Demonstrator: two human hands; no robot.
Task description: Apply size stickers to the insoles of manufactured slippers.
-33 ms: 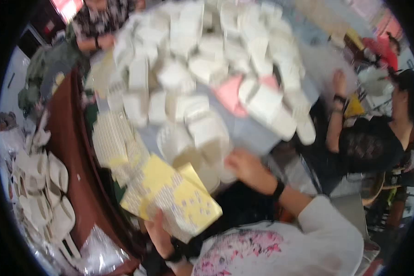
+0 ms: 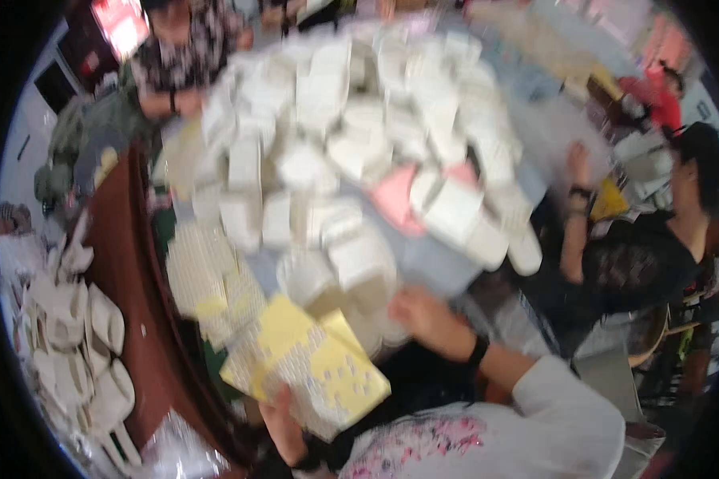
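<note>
My left hand (image 2: 284, 427) grips yellow sticker sheets (image 2: 331, 379) dotted with small pale and dark stickers, thumb on top near the lower edge. Just right of the sheets, my right hand (image 2: 435, 323) has its fingers bent and drawn together beside a pair of white slippers. Whatever its fingertips pinch is too blurred to make out. The pair's left slipper (image 2: 305, 275) and right slipper (image 2: 359, 259) lie at the table's near edge, their toe straps away from me. The sheets partly cover the left one's heel end.
Many white slippers (image 2: 307, 168) are heaped across the table, with pink pieces (image 2: 399, 199) among them. More sheets (image 2: 204, 267) lie at left. Beyond a brown board (image 2: 128, 319) is another slipper pile (image 2: 68, 343). Co-workers sit at right (image 2: 639, 255) and far left (image 2: 188, 56).
The whole scene sits slightly lower in the picture, as my view has tilted up a little. My left hand still grips the sheets; my right hand stays beside the slippers.
</note>
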